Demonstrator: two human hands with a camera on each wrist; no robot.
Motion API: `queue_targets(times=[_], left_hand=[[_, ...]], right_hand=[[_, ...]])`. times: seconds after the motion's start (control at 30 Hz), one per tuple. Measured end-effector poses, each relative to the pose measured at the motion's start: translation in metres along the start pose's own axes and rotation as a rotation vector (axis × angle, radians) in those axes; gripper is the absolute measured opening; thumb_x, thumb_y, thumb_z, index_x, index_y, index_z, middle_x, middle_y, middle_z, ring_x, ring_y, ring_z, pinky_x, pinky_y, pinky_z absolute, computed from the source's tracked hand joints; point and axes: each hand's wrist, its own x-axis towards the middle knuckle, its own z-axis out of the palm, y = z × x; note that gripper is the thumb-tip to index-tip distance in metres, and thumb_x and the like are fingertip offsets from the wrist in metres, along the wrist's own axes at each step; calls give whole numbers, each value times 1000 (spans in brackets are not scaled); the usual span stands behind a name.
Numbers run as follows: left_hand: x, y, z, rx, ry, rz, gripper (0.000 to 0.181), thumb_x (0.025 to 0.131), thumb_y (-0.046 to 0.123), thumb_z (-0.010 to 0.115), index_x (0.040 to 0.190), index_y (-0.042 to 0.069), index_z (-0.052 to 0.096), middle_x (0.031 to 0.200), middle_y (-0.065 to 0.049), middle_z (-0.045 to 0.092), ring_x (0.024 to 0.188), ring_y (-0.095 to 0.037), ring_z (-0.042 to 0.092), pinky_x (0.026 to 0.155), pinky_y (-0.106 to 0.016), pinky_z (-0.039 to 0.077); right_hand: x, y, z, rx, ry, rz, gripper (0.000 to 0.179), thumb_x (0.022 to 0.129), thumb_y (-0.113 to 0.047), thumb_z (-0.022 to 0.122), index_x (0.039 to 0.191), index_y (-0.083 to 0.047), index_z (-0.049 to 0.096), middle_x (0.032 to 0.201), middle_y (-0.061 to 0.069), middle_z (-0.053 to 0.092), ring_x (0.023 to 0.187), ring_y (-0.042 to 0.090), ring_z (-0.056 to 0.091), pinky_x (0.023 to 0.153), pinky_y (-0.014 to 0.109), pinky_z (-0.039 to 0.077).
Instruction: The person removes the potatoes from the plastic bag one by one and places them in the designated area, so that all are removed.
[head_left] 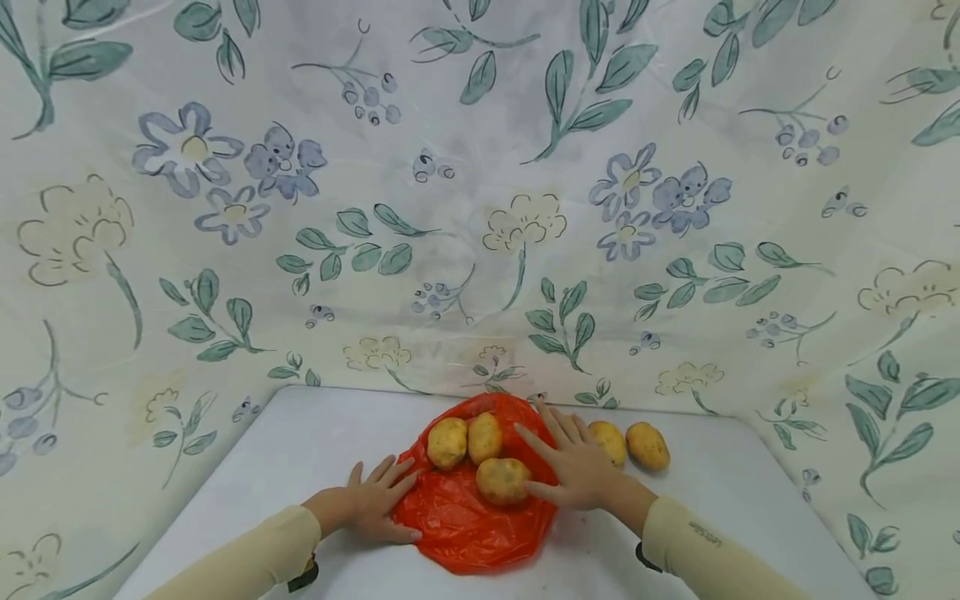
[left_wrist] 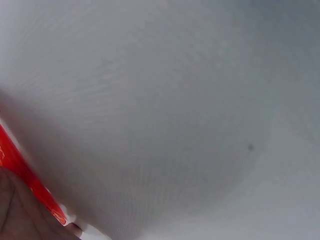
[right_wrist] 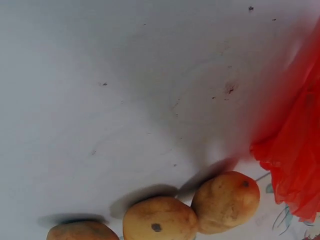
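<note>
A red plastic bag (head_left: pixel 480 533) lies spread out on the white table. Three potatoes rest on it: one on the left (head_left: pixel 447 443), another beside it (head_left: pixel 485 438) and a third nearer the front (head_left: pixel 503 482). My left hand (head_left: pixel 372 502) lies at the bag's left edge with its fingers spread. Over the right edge, my right hand (head_left: pixel 579 467) reaches with straight, spread fingers, its thumb close to the front potato. Just past that hand sit more potatoes, one partly hidden by it (head_left: pixel 609 442) and one fully visible (head_left: pixel 648 447).
The right wrist view shows three potatoes in a row off the bag, including a middle one (right_wrist: pixel 159 220). Small dark specks (right_wrist: pixel 229 90) dot the white tabletop (head_left: pixel 315 442). A flower-patterned cloth (head_left: pixel 465 250) hangs behind and at the sides of the table.
</note>
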Motion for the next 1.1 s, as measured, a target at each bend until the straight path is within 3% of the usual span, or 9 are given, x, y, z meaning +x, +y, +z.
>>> queue_targets(times=[0.13, 0.37, 0.57, 0.83, 1.1], left_hand=[[2, -3, 1, -3, -6, 7, 105, 75, 78, 61, 155, 17, 32, 164, -9, 20, 152, -41, 8, 112, -77, 3], [3, -6, -3, 11, 19, -7, 103, 75, 76, 63, 155, 18, 32, 163, -7, 21, 152, -40, 10, 112, -76, 5], [1, -4, 1, 4, 1, -2, 102, 75, 76, 63, 154, 18, 34, 163, -7, 22, 152, -39, 10, 113, -76, 5], [5, -5, 7, -16, 10, 9, 106, 73, 81, 60, 154, 18, 35, 164, -7, 21, 152, -39, 8, 112, -77, 4], [2, -5, 5, -25, -1, 29, 108, 72, 84, 57, 154, 17, 34, 164, -8, 20, 151, -41, 8, 112, -77, 3]], right_hand=[[4, -2, 1, -8, 21, -29, 79, 93, -65, 46, 159, -28, 21, 167, 14, 1, 150, 39, 18, 115, 68, 21], [14, -10, -5, 5, -13, -24, 80, 93, -67, 44, 159, -30, 16, 168, 13, -1, 153, 37, 13, 117, 65, 17], [12, -16, 1, 50, -55, -30, 80, 94, -68, 43, 159, -30, 16, 168, 11, -5, 154, 36, 9, 118, 66, 16], [12, -17, 4, 49, -49, -38, 80, 93, -68, 43, 159, -30, 18, 168, 10, -5, 154, 35, 10, 118, 66, 15], [13, -22, 6, 60, -79, -37, 79, 94, -68, 41, 159, -31, 14, 168, 10, -8, 153, 36, 11, 118, 66, 12]])
